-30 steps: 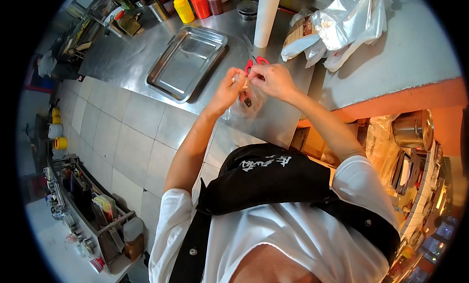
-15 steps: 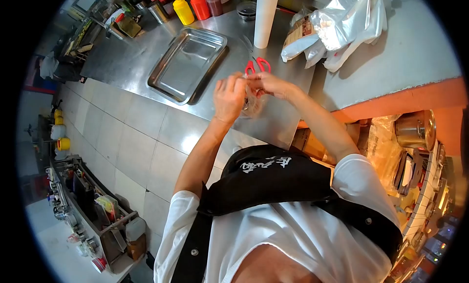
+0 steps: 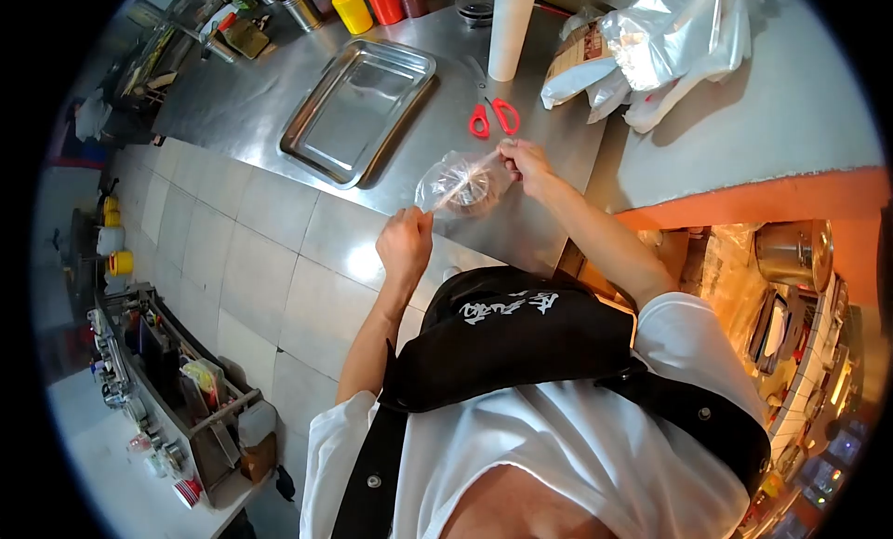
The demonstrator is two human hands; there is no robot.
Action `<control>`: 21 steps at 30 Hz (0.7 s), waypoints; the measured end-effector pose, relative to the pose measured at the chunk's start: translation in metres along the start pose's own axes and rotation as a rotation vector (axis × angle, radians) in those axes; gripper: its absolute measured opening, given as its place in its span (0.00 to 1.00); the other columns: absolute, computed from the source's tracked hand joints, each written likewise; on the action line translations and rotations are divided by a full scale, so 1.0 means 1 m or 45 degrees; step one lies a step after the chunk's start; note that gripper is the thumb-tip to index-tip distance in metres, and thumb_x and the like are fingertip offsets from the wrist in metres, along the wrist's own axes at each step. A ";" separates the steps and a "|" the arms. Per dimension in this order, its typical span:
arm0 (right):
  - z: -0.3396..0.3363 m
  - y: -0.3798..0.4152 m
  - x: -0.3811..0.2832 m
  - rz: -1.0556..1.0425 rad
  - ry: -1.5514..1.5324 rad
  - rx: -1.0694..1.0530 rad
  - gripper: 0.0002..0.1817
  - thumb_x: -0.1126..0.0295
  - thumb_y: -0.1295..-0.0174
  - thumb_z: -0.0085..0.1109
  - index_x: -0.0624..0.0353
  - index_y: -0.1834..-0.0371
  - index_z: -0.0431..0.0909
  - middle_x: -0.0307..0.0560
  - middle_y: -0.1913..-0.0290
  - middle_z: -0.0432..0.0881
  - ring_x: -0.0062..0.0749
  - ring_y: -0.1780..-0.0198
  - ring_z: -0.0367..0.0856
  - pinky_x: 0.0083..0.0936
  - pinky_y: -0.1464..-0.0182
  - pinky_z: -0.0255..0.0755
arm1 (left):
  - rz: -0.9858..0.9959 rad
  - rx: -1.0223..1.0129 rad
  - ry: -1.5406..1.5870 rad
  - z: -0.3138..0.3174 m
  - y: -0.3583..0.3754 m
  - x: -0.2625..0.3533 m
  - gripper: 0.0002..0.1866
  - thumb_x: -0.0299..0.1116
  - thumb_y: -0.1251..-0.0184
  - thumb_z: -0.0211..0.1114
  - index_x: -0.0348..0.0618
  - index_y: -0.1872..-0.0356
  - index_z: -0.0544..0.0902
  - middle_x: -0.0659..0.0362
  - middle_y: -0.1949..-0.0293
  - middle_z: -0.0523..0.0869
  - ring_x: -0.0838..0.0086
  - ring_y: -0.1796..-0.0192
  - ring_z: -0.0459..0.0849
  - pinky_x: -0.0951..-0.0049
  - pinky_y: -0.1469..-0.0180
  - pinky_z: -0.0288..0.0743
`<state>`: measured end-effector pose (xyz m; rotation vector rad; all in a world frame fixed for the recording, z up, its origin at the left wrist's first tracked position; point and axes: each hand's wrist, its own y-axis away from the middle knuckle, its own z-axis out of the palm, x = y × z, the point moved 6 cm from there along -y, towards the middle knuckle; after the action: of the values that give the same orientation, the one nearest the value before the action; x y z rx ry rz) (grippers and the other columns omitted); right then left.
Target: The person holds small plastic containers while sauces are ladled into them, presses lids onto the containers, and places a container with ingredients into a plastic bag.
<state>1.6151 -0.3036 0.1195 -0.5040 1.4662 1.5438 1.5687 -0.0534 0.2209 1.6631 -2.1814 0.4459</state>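
A clear plastic bag (image 3: 462,187) is stretched between my two hands over the front part of the steel table. Something round and brownish shows through it, too blurred to name. My left hand (image 3: 406,245) is closed in a fist round one end of the bag, just off the table's front edge. Pinched in my right hand (image 3: 524,161) is the opposite end. Red-handled scissors (image 3: 480,122) lie on the steel just beyond the bag, handles towards me and blades pointing away. Left of them sits a bare rectangular metal tray (image 3: 358,111).
A white roll (image 3: 512,32) stands at the back, with yellow (image 3: 351,9) and red squeeze bottles (image 3: 382,3) to its left. Silvery plastic bags (image 3: 665,51) lie on the right counter (image 3: 772,130). The steel table (image 3: 242,120) ends above the tiled floor (image 3: 251,251).
My hands have moved apart, left hand down and left, right hand to the right, pulling the bag's ends outward. The scissors handles, partly covered before, now show fully.
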 end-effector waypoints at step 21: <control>0.084 0.104 -0.089 -1.261 0.924 -0.475 0.07 0.66 0.37 0.58 0.55 0.61 0.80 0.36 0.65 0.82 0.22 0.68 0.78 0.18 0.66 0.71 | 0.169 0.200 0.789 0.043 -0.046 0.041 0.09 0.29 0.38 0.61 0.38 0.58 0.78 0.53 0.68 0.81 0.62 0.68 0.80 0.65 0.63 0.73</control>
<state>1.5984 -0.2408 0.2661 -1.8322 1.0746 0.8129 1.5997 -0.1197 0.2032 1.2253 -1.8198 1.0363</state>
